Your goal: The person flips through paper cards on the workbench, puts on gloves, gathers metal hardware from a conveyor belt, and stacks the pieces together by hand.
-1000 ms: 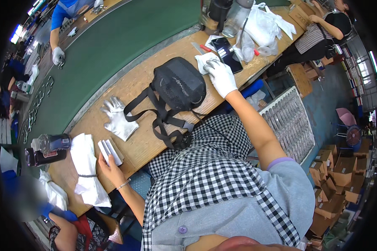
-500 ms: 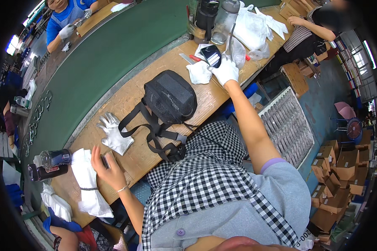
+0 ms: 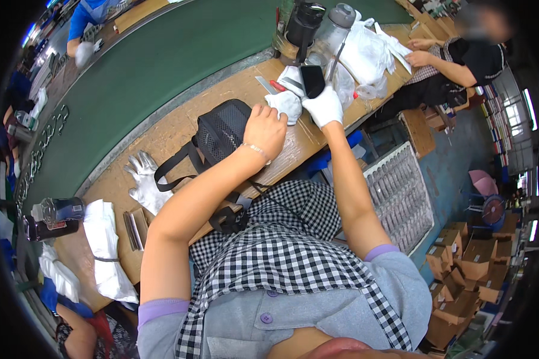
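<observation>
My left hand point(image 3: 266, 133) is bare, with a bracelet at its wrist, and reaches across the black mesh bag point(image 3: 212, 131). Its fingers are curled beside a crumpled white glove point(image 3: 287, 106), their tips hidden from view. A white work glove covers my right hand point(image 3: 324, 109), which grips the lower end of a black smartphone point(image 3: 312, 82) with a dark screen. Another white glove point(image 3: 147, 182) with a grey palm lies flat on the wooden bench point(image 3: 290, 152), left of the bag's straps.
A ruler point(image 3: 266, 85) and a red-handled tool point(image 3: 278, 86) lie behind the crumpled glove. Bottles point(image 3: 305, 24) and white plastic bags point(image 3: 365, 51) stand farther back. Banded white gloves point(image 3: 105, 248) lie at left. Beyond the bench runs a green belt point(image 3: 161, 78). A co-worker point(image 3: 461, 66) sits at right.
My left hand has swung from the left end of the bench across the bag, its fingers now curled. The smartphone has turned more upright in my right hand.
</observation>
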Available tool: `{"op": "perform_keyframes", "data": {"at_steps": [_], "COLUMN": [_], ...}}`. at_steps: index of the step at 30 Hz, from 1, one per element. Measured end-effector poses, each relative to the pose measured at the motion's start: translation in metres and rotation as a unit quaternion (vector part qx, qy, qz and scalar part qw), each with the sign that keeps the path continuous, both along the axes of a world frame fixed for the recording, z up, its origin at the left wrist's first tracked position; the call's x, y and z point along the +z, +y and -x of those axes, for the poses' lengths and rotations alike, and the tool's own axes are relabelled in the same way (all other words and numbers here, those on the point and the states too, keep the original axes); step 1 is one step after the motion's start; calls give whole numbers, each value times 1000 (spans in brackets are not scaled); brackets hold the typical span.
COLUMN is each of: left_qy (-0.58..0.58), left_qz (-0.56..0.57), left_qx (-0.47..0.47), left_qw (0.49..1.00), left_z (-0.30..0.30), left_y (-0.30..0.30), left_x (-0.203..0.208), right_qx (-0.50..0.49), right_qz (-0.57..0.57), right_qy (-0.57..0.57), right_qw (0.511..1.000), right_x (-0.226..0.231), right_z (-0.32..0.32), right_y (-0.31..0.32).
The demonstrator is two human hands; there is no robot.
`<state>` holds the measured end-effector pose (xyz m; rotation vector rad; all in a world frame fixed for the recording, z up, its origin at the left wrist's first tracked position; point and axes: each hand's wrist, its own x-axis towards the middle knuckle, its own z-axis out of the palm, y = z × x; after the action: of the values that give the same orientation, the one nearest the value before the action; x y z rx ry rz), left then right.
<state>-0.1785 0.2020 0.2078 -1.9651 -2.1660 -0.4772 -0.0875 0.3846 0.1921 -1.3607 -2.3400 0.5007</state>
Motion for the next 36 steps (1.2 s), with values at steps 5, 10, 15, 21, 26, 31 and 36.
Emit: {"op": "perform_keyframes", "data": {"at_steps": [5, 10, 15, 21, 26, 31, 36], "left_qy": [-29, -76, -142, -228, -183, -203, -71], "left_qz": [98, 71, 49, -238, -259, -253, -255], "left_qx": [62, 81, 14, 158, 485, 455, 426], "left_qw": [993, 991, 989, 931, 815, 829, 865], "left_z": [-15, -31, -15, 35, 49, 20, 10], "left_y": [41, 46, -21, -180, -295, -307, -334], "left_x": [-41, -42, 16, 45, -12, -21, -20], "right_qx": [-7, 15, 58, 89, 140, 303, 484], "right_qz": [44, 20, -102, -211, -166, -124, -170], "right_qy": [161, 123, -10, -70, 69, 183, 138], "right_qw": [986, 992, 993, 971, 974, 927, 847], "right_x": [23, 23, -18, -22, -2, 25, 43], "right_z": [-24, -19, 13, 8, -5, -7, -4], "right_y": [-3, -10, -14, -12, -66, -167, -242]}}
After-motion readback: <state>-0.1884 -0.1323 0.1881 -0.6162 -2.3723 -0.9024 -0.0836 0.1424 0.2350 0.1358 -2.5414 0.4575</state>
